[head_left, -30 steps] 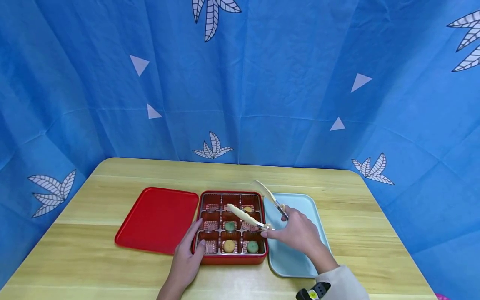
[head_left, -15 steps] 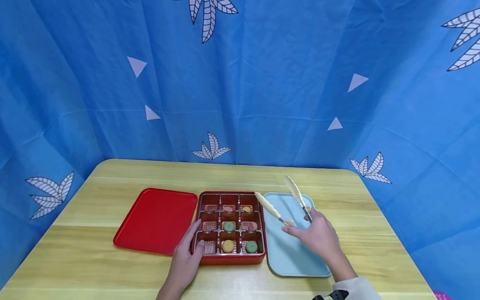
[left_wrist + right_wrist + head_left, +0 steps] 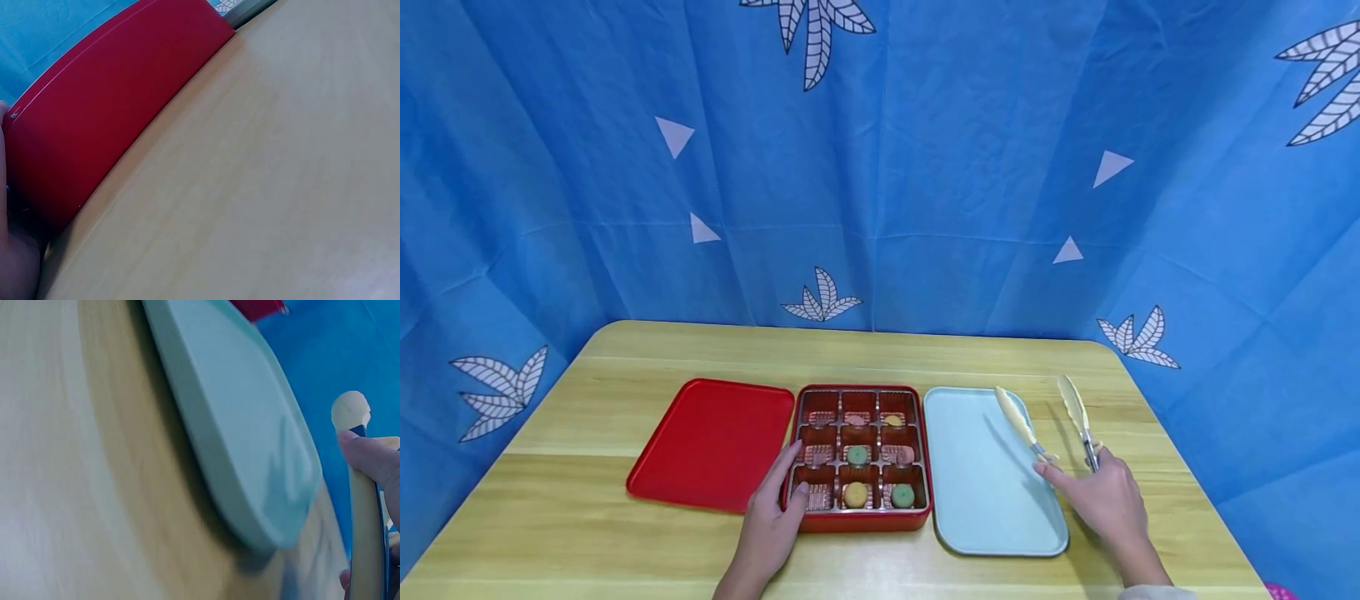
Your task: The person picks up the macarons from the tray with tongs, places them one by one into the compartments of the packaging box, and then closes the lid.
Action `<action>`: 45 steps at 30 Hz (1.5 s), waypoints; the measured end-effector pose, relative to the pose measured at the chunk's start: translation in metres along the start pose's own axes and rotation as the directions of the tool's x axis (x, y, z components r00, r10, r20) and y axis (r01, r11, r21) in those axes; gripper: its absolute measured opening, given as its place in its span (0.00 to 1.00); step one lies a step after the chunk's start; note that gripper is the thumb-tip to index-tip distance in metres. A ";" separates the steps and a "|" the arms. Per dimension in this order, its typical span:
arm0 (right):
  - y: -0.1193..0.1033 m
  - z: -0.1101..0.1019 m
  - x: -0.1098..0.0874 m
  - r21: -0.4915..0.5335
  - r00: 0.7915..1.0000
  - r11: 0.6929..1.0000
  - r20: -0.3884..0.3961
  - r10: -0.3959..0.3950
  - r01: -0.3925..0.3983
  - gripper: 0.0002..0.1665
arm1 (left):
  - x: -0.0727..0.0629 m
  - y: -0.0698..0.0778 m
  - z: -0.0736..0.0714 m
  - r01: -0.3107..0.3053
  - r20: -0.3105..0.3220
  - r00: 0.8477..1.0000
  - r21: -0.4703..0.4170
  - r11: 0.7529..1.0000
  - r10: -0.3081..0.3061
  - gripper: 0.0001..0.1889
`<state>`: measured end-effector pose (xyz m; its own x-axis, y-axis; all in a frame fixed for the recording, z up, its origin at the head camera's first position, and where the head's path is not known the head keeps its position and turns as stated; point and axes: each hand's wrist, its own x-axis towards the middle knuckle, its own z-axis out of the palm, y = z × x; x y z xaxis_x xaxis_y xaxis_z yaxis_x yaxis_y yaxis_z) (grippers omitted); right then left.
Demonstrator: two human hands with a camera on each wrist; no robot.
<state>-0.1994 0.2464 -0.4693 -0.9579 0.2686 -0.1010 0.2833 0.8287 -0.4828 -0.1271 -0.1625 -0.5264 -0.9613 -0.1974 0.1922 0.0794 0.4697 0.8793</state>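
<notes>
My right hand (image 3: pixel 1101 496) holds a pair of cream-tipped tongs (image 3: pixel 1017 417) over the right edge of the light blue tray (image 3: pixel 985 467). The tongs' arms are spread apart, with nothing between the tips. In the right wrist view, a thumb (image 3: pixel 372 456) lies along one arm of the tongs. My left hand (image 3: pixel 771 521) rests against the left side of a red box (image 3: pixel 865 522), thumb near the front corner. Green, yellow and pink macarons sit in several of the box's compartments, among them a green macaron (image 3: pixel 902 496) and a yellow macaron (image 3: pixel 856 494).
A red lid (image 3: pixel 711 442) lies flat on the wooden table (image 3: pixel 550 500), left of the box. The blue tray stands close along the box's right side. Behind the table hangs a blue curtain (image 3: pixel 880 167) with leaf prints.
My right hand has carried the spread tongs rightward, from above the box across the blue tray to its right edge. The left hand stays at the box.
</notes>
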 end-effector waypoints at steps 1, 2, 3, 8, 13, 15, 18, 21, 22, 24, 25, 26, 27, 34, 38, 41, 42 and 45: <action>0.005 -0.001 0.001 -0.002 1.000 1.000 -0.008 0.014 -0.014 0.73 | 0.000 0.000 0.000 0.002 0.001 1.000 0.000 1.000 -0.002 0.31; 0.010 -0.003 0.002 -0.003 1.000 1.000 -0.015 0.027 -0.027 0.72 | 0.000 0.000 0.000 0.002 0.001 1.000 -0.001 1.000 -0.002 0.31; 0.015 -0.004 0.003 -0.004 0.999 0.999 -0.025 0.039 -0.039 0.71 | 0.000 0.000 0.000 0.002 0.001 1.000 -0.001 1.000 -0.002 0.31; 0.035 -0.006 0.006 -0.009 0.994 0.994 -0.038 0.105 -0.106 0.69 | -0.001 -0.001 0.000 0.002 0.004 1.000 -0.007 1.000 -0.002 0.31; 0.046 -0.001 0.006 0.002 0.988 0.990 -0.068 0.138 -0.138 0.67 | -0.001 -0.001 0.000 0.007 0.007 1.000 -0.009 1.000 -0.006 0.31; 0.049 0.001 0.007 0.006 0.985 0.989 -0.084 0.149 -0.149 0.68 | -0.001 0.000 0.000 0.010 0.008 1.000 -0.012 1.000 -0.010 0.31; 0.052 0.003 0.008 0.008 0.981 0.986 -0.098 0.166 -0.166 0.69 | -0.001 0.000 0.000 0.019 0.013 1.000 -0.017 1.000 -0.018 0.31; 0.056 0.003 0.009 0.023 0.977 0.983 -0.109 0.183 -0.182 0.68 | -0.001 0.001 0.000 0.025 0.018 1.000 -0.024 0.999 -0.024 0.31; 0.056 0.003 0.010 0.025 0.975 0.981 -0.110 0.192 -0.190 0.68 | -0.001 0.001 0.000 0.026 0.018 1.000 -0.027 0.999 -0.025 0.31; 0.059 0.003 0.010 0.025 0.973 0.979 -0.105 0.205 -0.203 0.68 | -0.001 0.001 0.000 0.026 0.016 1.000 -0.027 0.999 -0.025 0.31; 0.059 0.003 0.011 0.023 0.972 0.977 -0.099 0.214 -0.213 0.68 | -0.001 0.001 0.000 0.026 0.015 1.000 -0.026 0.999 -0.026 0.31; 0.060 0.003 0.011 0.020 0.971 0.975 -0.094 0.222 -0.221 0.68 | -0.001 0.001 0.000 0.026 0.014 1.000 -0.025 0.999 -0.025 0.31; 0.060 0.003 0.011 0.015 0.969 0.974 -0.091 0.228 -0.228 0.68 | -0.001 0.001 0.000 0.025 0.014 1.000 -0.023 0.999 -0.025 0.31; 0.057 0.002 0.013 -0.015 0.966 0.970 -0.104 0.238 -0.241 0.74 | 0.000 0.001 -0.001 0.009 0.010 1.000 -0.021 1.000 -0.009 0.31; 0.053 0.001 0.012 0.017 0.962 0.970 -0.120 0.245 -0.244 0.81 | -0.001 0.001 0.000 0.014 0.013 1.000 -0.018 1.000 -0.013 0.31; 0.042 -0.002 0.010 0.086 0.961 0.973 -0.160 0.224 -0.213 0.78 | -0.001 0.000 0.001 0.017 0.013 1.000 -0.018 1.000 -0.017 0.31; 0.037 -0.004 0.010 0.110 0.962 0.976 -0.180 0.206 -0.188 0.75 | -0.001 0.000 0.001 0.019 0.013 1.000 -0.020 1.000 -0.019 0.31; 0.014 -0.008 0.007 0.158 0.968 0.982 -0.213 0.134 -0.101 0.63 | -0.001 0.001 0.000 0.036 0.014 0.999 -0.034 0.999 -0.036 0.31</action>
<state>-0.2016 0.2637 -0.4697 -0.8794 0.4755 0.0230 0.3677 0.7092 -0.6015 -0.1256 -0.1621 -0.5258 -0.9670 -0.2022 0.1549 0.0538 0.4324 0.9001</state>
